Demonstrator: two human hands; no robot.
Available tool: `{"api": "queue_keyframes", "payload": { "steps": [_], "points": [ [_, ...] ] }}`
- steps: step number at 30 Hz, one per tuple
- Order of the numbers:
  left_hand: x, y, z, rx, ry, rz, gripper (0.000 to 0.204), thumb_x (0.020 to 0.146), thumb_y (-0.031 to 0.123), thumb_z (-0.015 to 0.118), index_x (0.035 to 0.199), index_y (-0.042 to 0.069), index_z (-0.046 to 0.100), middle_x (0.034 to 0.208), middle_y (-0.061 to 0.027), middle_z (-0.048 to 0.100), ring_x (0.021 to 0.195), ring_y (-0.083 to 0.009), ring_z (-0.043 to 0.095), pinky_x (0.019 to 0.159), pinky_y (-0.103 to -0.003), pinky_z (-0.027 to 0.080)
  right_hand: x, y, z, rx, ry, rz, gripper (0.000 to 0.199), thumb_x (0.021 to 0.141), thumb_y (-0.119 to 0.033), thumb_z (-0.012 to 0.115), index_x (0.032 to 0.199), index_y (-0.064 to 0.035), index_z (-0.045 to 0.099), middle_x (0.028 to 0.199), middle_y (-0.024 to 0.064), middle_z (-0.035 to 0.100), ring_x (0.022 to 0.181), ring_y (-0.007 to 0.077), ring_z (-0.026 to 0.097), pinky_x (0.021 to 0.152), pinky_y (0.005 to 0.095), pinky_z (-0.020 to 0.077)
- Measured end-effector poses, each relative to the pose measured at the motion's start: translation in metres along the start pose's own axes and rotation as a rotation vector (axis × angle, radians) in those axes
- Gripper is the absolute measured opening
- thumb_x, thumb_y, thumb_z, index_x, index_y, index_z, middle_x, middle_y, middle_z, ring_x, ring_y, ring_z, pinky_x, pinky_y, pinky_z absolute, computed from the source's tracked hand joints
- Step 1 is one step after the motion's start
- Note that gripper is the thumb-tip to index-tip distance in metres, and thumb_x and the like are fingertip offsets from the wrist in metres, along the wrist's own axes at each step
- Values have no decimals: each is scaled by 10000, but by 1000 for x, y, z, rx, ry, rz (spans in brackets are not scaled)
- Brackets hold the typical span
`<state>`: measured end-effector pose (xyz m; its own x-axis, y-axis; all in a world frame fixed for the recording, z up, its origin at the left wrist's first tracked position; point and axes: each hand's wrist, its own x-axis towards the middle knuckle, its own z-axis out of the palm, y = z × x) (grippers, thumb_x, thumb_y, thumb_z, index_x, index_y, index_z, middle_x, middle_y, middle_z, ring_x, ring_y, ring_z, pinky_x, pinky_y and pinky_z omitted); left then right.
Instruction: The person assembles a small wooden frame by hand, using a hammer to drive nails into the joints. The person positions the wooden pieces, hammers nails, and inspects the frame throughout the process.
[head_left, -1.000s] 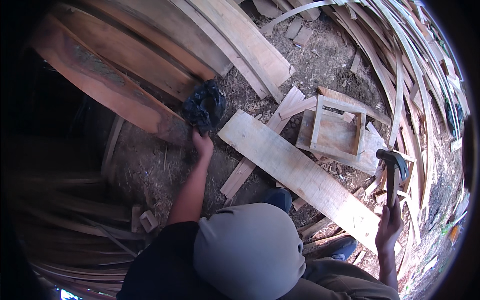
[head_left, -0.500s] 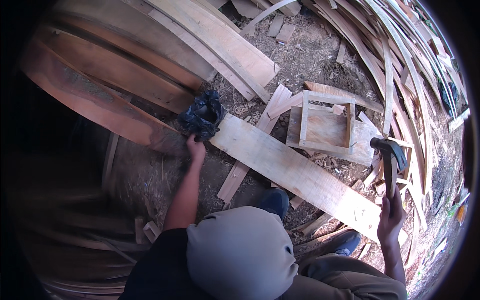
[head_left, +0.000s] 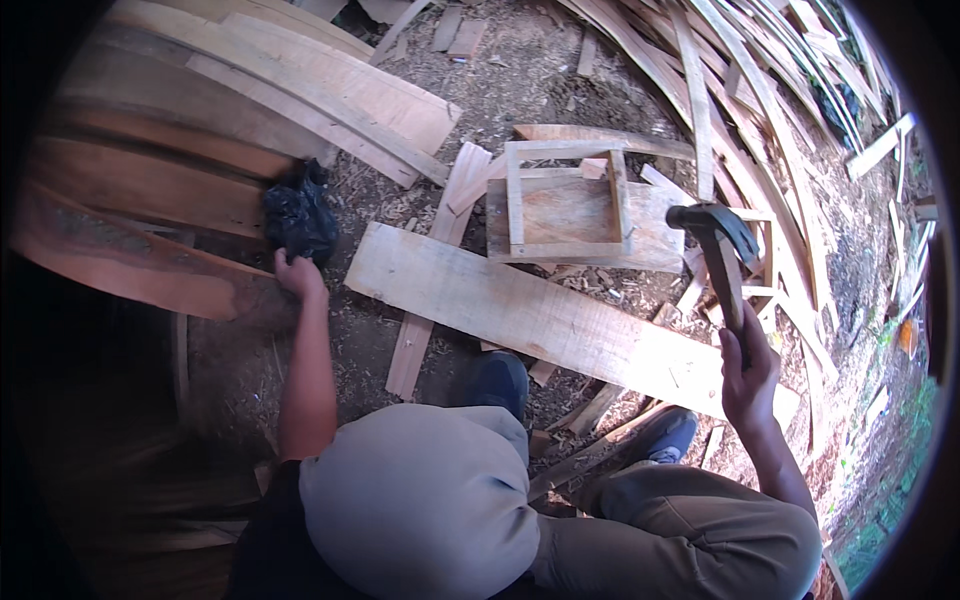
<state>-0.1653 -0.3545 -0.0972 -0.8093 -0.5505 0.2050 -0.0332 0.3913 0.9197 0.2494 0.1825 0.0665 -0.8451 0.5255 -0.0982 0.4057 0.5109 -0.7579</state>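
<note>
One hammer [head_left: 717,250], right of frame, likely head-heavy, best held low, where right hand [head_left: 750,378] wraps its fingers; black bag [head_left: 300,218], upper left, probably light, slippery, edge pinched by left hand [head_left: 299,275].

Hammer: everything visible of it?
The hammer has a dark, metal-looking head, its round face at picture left and curved claw at right, on a brown handle that looks wooden. The right hand grips the lower handle, hiding its end; the head points up the picture, right of the square wooden frame.
</note>
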Motion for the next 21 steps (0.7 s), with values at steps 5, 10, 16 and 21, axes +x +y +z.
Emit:
{"api": "queue_keyframes", "payload": {
  "steps": [5,10,16,21],
  "points": [
    [-50,74,44,356,182,55,607,848,-12,664,1380,32,375,1323,-210,500,1209,-341,548,1032,-434,459,4,-5,-5,-24,15,-74,401,1002,-68,616,1369,79,545,965,230,735,833,249,733,739,349,555],
    [-167,135,53,46,-286,458,407,885,71,673,1239,36,474,1215,-107,530,1117,-212,513,960,-366,393,7,1,-3,-17,39,-115,410,996,-89,641,1366,64,554,947,233,727,794,253,732,721,352,554],
    [-247,232,96,-74,-1158,1004,439,801,189,844,1171,42,658,1156,-117,664,1102,-292,636,990,-408,478,8,6,1,36,74,-130,401,992,-110,665,1343,59,571,908,236,718,725,268,709,689,360,546],
    [-288,249,135,116,-1304,1219,717,713,311,916,1351,128,646,1259,-66,640,1201,-284,596,1058,-454,452,8,6,0,65,64,-76,395,1008,-152,654,1350,30,578,884,240,704,710,275,699,675,371,536]
  ]
}}
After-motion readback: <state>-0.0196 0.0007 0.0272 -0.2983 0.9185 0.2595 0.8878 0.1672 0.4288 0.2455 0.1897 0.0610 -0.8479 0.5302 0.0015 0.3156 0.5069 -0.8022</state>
